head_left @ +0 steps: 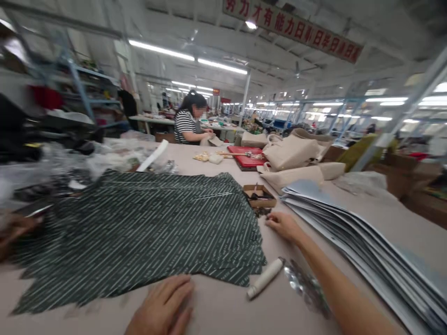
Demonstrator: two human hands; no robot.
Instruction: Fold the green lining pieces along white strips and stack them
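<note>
A dark green striped cloth point(139, 228) lies spread over the table point(223, 307) in front of me. My left hand point(164, 304) rests flat on the table at the cloth's near edge, fingers together and stretched out. My right hand point(283, 224) reaches to the cloth's right edge, beside small dark bits point(262, 211) and a little cardboard box point(259, 195); its fingers curl down and I cannot see anything in them. A white cylinder-shaped tool point(264, 278) lies between my two arms.
A fanned stack of grey sheets point(363, 242) runs along the right. Beige bags point(293, 160) and a red tray point(247, 157) sit further back. A person in a striped top point(186, 123) works at the far end. Another person's hand point(16, 230) shows at the left edge.
</note>
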